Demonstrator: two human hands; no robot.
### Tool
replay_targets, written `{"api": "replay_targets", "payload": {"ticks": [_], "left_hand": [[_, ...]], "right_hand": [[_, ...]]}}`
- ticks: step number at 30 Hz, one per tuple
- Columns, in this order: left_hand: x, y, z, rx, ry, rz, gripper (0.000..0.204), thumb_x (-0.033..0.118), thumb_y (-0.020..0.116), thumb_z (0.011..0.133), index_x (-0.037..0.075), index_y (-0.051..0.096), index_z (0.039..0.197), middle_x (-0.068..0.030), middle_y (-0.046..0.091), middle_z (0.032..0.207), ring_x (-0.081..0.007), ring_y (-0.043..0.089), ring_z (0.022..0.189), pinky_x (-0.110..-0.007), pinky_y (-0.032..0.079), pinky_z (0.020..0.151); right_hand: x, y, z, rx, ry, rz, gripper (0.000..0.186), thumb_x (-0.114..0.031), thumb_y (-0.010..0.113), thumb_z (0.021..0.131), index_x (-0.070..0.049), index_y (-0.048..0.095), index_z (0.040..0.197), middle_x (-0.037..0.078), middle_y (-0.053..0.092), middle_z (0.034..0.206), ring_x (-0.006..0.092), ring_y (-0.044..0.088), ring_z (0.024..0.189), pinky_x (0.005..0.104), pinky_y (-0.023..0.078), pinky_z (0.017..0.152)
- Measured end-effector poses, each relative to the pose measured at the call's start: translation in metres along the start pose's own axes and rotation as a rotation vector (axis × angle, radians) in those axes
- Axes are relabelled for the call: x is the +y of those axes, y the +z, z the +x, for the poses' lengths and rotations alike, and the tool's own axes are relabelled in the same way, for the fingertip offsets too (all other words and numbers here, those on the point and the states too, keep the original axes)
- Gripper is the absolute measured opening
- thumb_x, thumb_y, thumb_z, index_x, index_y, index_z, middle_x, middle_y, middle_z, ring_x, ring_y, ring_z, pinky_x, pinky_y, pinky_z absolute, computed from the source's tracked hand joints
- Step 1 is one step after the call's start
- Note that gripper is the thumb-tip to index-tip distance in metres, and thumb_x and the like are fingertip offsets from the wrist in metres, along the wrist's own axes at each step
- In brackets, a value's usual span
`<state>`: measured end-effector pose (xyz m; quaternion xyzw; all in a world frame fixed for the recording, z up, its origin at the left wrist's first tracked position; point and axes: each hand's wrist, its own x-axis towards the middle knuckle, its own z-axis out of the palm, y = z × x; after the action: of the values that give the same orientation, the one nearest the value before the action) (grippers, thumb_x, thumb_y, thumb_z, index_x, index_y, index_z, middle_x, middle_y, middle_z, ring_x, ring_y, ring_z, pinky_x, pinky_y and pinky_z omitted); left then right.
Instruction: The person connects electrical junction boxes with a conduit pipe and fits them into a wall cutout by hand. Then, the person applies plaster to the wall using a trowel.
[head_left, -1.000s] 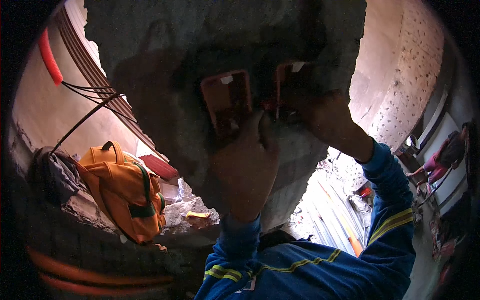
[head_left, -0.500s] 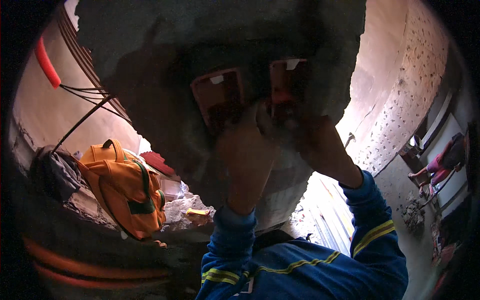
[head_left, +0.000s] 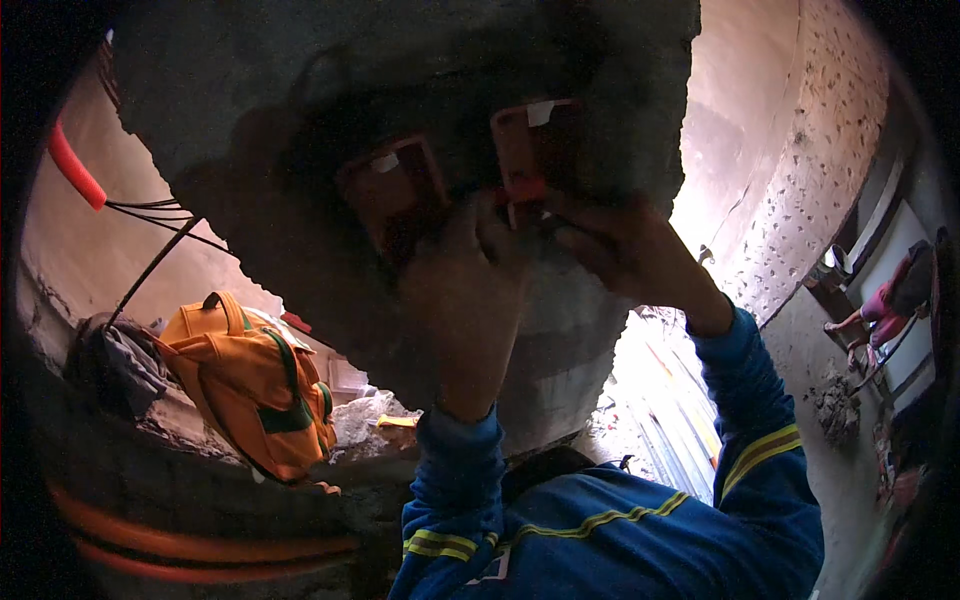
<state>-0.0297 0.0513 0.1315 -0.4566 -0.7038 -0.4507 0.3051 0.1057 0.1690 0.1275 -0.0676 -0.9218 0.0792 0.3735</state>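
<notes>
Two reddish rectangular boxes are set in a dark, rough wall. The left box and the right box each carry a small pale patch at the top edge. My left hand is raised between them, its fingers curled at the right box's lower left corner. From the right, my right hand meets it with fingers pinched at that box's lower edge, where a bright red bit shows. Deep shadow hides what the fingertips hold.
An orange backpack rests at the left beside a dark cloth. Black cables run from a red corrugated conduit. A yellow-handled tool lies on rubble. Far right, another person is bending near a rubble pile.
The wall and its boxes have shifted left and slightly up in view. Both hands stay at the right box's lower edge, and the right hand's pinching fingers now show more plainly.
</notes>
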Motion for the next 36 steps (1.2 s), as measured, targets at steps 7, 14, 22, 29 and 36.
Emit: {"api": "replay_targets", "payload": {"ticks": [7,14,22,29,36], "left_hand": [[-0.006,-0.003,-0.002,0.020,0.073,0.061,0.013,0.021,0.055,0.085,0.014,0.065,0.083,-0.0156,0.061,0.062,-0.0329,0.061,0.054,-0.042,0.048,0.046],[-0.011,-0.005,-0.003,0.147,0.236,0.086,0.011,0.019,0.059,0.084,0.013,0.066,0.090,-0.0135,0.062,0.066,-0.0292,0.063,0.057,-0.039,0.050,0.049],[-0.022,-0.029,-0.013,0.031,-0.181,-0.546,0.017,0.017,0.067,0.080,0.012,0.065,0.097,-0.0131,0.065,0.070,-0.0222,0.065,0.058,-0.031,0.051,0.052],[-0.020,-0.019,-0.011,0.168,0.201,-0.124,0.028,0.021,0.064,0.082,0.015,0.062,0.108,-0.0111,0.065,0.069,-0.0266,0.062,0.053,-0.036,0.049,0.050],[-0.016,-0.012,-0.006,-0.043,0.321,0.151,0.026,0.018,0.062,0.080,0.014,0.063,0.105,-0.0111,0.064,0.067,-0.0234,0.061,0.050,-0.037,0.048,0.043]], "right_hand": [[-0.042,-0.004,0.018,0.095,0.129,-0.426,0.034,-0.013,0.063,0.082,-0.008,0.060,0.115,0.018,0.066,0.084,0.0287,0.065,0.066,0.0361,0.054,0.058],[-0.017,-0.009,0.028,0.022,-0.128,-0.603,0.038,-0.006,0.064,0.071,-0.009,0.061,0.108,0.014,0.065,0.089,0.0294,0.065,0.067,0.0374,0.053,0.056],[-0.050,-0.007,0.045,0.103,-0.026,-0.512,0.032,-0.002,0.063,0.068,-0.008,0.064,0.099,0.013,0.066,0.090,0.0290,0.064,0.071,0.0369,0.053,0.062],[-0.033,0.001,0.038,0.163,0.002,-0.413,0.038,0.007,0.066,0.067,-0.008,0.066,0.102,0.014,0.067,0.097,0.0295,0.066,0.084,0.0355,0.055,0.074],[-0.021,-0.004,0.031,0.142,-0.027,-0.437,0.034,0.005,0.065,0.071,-0.009,0.065,0.102,0.014,0.067,0.097,0.0293,0.067,0.080,0.0370,0.055,0.071]]}}
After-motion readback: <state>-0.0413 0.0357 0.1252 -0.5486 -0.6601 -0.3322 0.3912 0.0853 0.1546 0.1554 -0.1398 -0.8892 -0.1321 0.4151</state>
